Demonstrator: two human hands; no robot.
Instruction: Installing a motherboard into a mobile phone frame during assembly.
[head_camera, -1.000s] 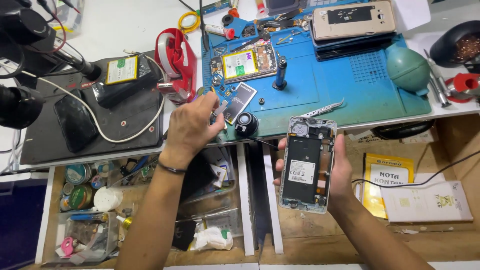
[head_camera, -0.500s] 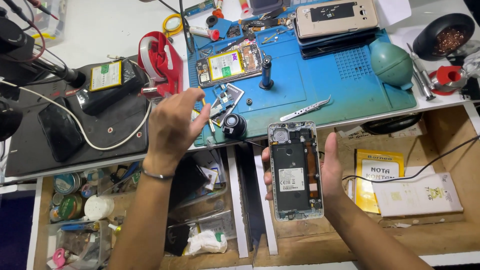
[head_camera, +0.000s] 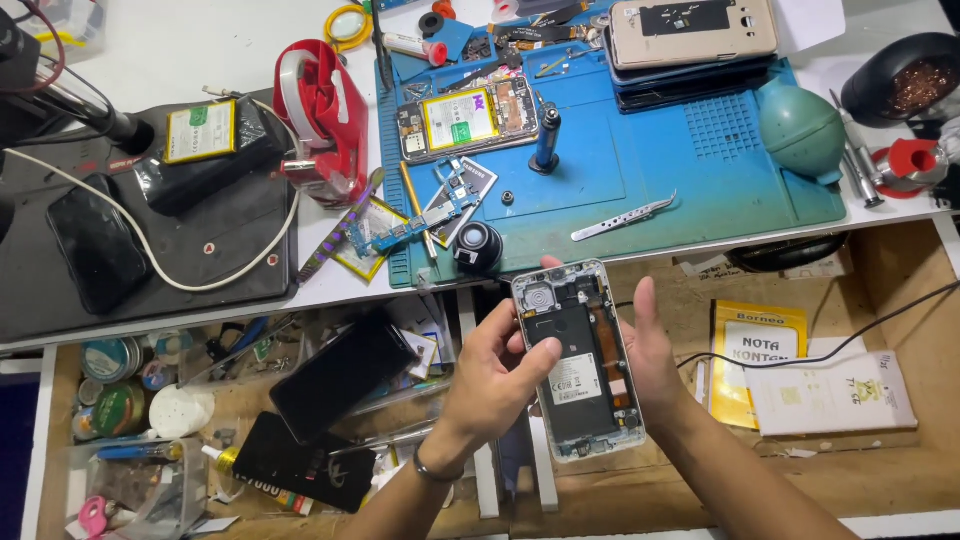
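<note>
The opened phone (head_camera: 578, 360), back cover already off and battery still seated, lay cupped in the right hand (head_camera: 655, 365); the left hand (head_camera: 495, 375) pinched its nine o'clock edge

White bench (head_camera: 200, 40): blue mat (head_camera: 660, 170), black pad (head_camera: 150, 270), red tape dispenser (head_camera: 325, 110).
</note>
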